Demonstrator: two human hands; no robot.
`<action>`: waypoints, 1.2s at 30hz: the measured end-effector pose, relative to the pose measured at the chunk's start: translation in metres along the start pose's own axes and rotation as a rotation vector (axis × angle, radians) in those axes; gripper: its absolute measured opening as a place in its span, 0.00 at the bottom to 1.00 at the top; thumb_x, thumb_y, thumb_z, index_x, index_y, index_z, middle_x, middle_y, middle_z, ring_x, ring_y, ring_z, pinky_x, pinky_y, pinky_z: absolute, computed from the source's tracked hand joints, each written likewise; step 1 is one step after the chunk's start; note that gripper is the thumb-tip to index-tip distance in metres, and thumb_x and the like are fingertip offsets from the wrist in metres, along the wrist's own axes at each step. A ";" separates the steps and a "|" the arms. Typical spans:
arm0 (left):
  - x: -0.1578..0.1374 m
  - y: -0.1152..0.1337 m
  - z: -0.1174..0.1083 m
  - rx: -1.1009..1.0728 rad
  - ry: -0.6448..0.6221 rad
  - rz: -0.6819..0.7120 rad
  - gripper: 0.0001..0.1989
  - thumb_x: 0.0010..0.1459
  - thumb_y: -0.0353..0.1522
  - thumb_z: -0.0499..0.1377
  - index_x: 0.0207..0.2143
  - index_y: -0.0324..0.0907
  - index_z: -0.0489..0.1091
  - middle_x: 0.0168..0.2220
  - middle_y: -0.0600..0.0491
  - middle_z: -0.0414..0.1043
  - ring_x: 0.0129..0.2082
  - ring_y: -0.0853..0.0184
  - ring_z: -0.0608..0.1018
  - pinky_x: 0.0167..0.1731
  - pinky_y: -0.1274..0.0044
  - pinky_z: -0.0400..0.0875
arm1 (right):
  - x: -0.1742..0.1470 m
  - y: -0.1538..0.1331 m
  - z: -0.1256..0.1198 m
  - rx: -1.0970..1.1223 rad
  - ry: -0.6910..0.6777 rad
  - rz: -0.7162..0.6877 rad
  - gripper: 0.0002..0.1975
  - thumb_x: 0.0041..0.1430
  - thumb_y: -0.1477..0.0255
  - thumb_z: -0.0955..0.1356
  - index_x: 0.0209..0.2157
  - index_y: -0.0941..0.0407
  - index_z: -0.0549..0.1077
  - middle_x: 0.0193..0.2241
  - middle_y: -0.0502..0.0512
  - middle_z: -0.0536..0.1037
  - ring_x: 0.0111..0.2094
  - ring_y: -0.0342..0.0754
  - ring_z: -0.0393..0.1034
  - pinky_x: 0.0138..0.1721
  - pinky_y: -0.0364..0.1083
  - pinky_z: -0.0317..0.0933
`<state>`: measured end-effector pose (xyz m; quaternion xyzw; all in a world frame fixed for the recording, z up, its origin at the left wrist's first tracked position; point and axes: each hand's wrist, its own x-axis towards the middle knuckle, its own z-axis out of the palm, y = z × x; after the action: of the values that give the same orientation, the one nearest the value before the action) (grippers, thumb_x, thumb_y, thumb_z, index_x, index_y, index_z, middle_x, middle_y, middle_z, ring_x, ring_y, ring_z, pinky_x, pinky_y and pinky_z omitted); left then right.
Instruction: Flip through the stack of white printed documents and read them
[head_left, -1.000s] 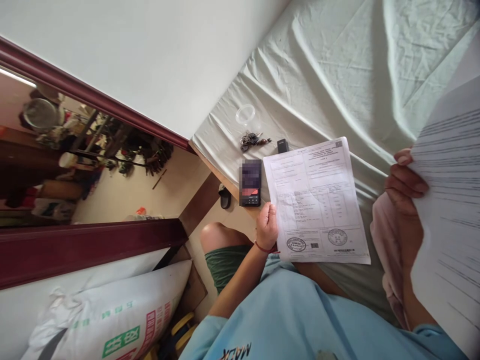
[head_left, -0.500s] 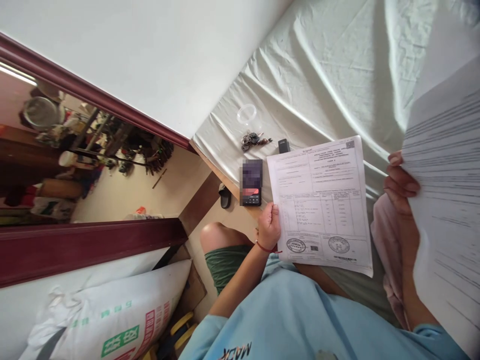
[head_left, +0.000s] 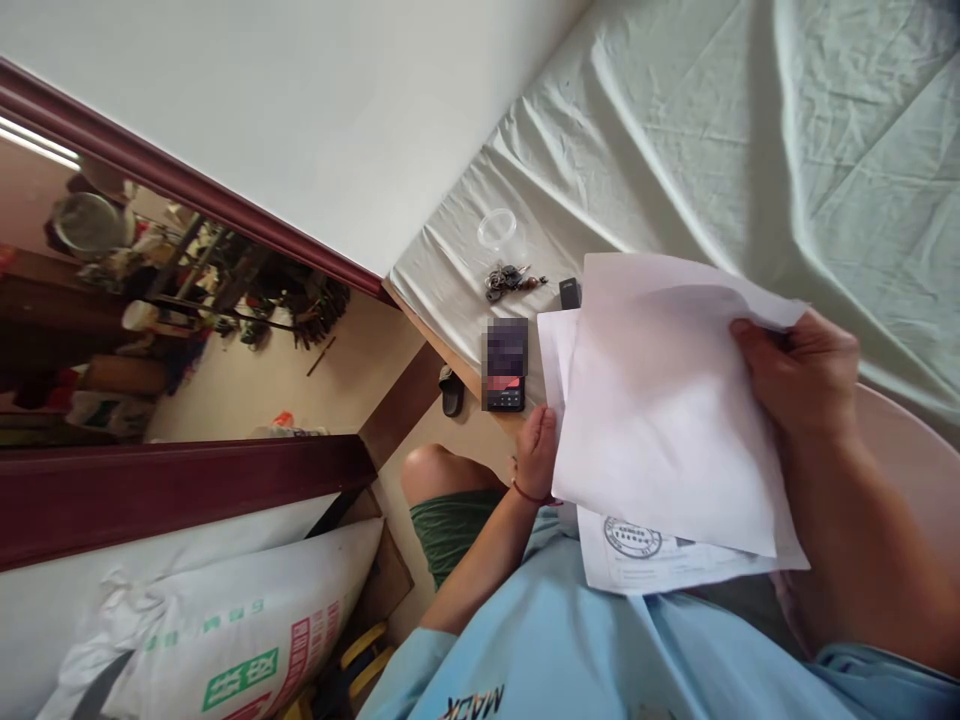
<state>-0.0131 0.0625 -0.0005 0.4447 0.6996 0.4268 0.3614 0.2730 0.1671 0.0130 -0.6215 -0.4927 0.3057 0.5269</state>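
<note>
My left hand (head_left: pixel 535 452) is closed on the left edge of the paper sheets, thumb on top. At the upper right corner, my right hand (head_left: pixel 814 375) pinches a sheet of paper (head_left: pixel 667 400) whose blank white side faces up. This sheet covers most of a printed, stamped document (head_left: pixel 645 555), of which a round stamp shows along the bottom. The papers are held above my lap, over the edge of the cloth-covered surface. Beyond the left hand lies a phone (head_left: pixel 505 365), its screen partly blurred out.
A bunch of keys (head_left: pixel 510 282), a clear plastic tub (head_left: pixel 499 232) and a small black box (head_left: pixel 570 293) rest on the pale green sheet (head_left: pixel 675 130). A slipper (head_left: pixel 451 390) is on the floor. A white printed sack (head_left: pixel 247 620) stands at lower left.
My right hand has swung leftward from the far right with its printed sheet, which now lies blank side up over the stamped document. My left hand has stayed almost in place.
</note>
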 end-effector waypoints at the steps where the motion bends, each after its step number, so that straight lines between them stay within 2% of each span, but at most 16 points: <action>1: 0.000 -0.002 -0.001 -0.012 -0.007 0.008 0.22 0.65 0.51 0.56 0.31 0.42 0.70 0.27 0.55 0.67 0.30 0.67 0.69 0.33 0.74 0.64 | 0.000 0.001 -0.001 -0.047 -0.027 0.003 0.12 0.56 0.65 0.73 0.40 0.55 0.82 0.29 0.47 0.80 0.29 0.43 0.70 0.35 0.45 0.63; 4: 0.000 -0.006 -0.002 -0.073 -0.040 0.006 0.23 0.66 0.51 0.56 0.30 0.42 0.69 0.26 0.57 0.63 0.29 0.69 0.66 0.31 0.76 0.62 | 0.001 0.002 -0.003 -0.173 -0.082 -0.004 0.12 0.58 0.64 0.71 0.40 0.54 0.81 0.29 0.47 0.79 0.30 0.44 0.69 0.36 0.46 0.62; 9: -0.001 -0.002 -0.004 -0.155 -0.095 -0.001 0.23 0.66 0.51 0.56 0.30 0.41 0.68 0.25 0.57 0.60 0.27 0.70 0.63 0.28 0.76 0.59 | 0.001 -0.003 0.000 -0.297 -0.047 -0.038 0.14 0.57 0.65 0.68 0.42 0.54 0.80 0.26 0.48 0.74 0.29 0.46 0.66 0.36 0.47 0.60; 15: -0.002 0.004 -0.003 -0.133 -0.072 0.000 0.26 0.66 0.54 0.55 0.30 0.41 0.69 0.25 0.57 0.62 0.27 0.70 0.63 0.28 0.77 0.61 | 0.000 -0.003 0.002 -0.294 -0.009 -0.055 0.15 0.56 0.64 0.67 0.42 0.54 0.79 0.28 0.50 0.75 0.31 0.48 0.67 0.39 0.50 0.63; 22: -0.002 0.000 -0.005 -0.141 -0.087 0.015 0.26 0.65 0.54 0.56 0.34 0.40 0.74 0.29 0.53 0.71 0.32 0.67 0.70 0.34 0.76 0.67 | -0.001 0.003 0.005 -0.291 -0.092 -0.064 0.14 0.58 0.65 0.68 0.43 0.54 0.80 0.29 0.50 0.76 0.32 0.48 0.67 0.39 0.48 0.61; 27: 0.000 0.001 -0.004 -0.169 -0.090 -0.020 0.27 0.63 0.55 0.56 0.33 0.40 0.73 0.27 0.54 0.69 0.29 0.68 0.68 0.30 0.76 0.65 | -0.001 -0.006 0.003 -0.282 -0.114 -0.068 0.17 0.55 0.67 0.67 0.45 0.53 0.81 0.28 0.49 0.75 0.30 0.47 0.66 0.37 0.47 0.60; 32: -0.001 -0.002 -0.003 -0.161 -0.089 0.022 0.24 0.66 0.52 0.55 0.31 0.41 0.71 0.28 0.54 0.69 0.31 0.67 0.69 0.35 0.76 0.66 | -0.002 -0.011 0.002 -0.271 -0.159 -0.053 0.16 0.55 0.66 0.68 0.44 0.51 0.83 0.22 0.46 0.68 0.25 0.43 0.59 0.33 0.44 0.58; 36: -0.001 -0.007 -0.003 -0.147 -0.077 0.016 0.24 0.67 0.52 0.55 0.31 0.42 0.71 0.27 0.55 0.67 0.32 0.67 0.69 0.36 0.76 0.66 | -0.003 -0.011 0.004 -0.279 -0.147 -0.095 0.16 0.55 0.67 0.68 0.43 0.53 0.83 0.23 0.47 0.71 0.25 0.42 0.62 0.36 0.43 0.62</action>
<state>-0.0178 0.0590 -0.0061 0.4385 0.6487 0.4624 0.4162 0.2651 0.1650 0.0226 -0.6406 -0.5965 0.2538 0.4116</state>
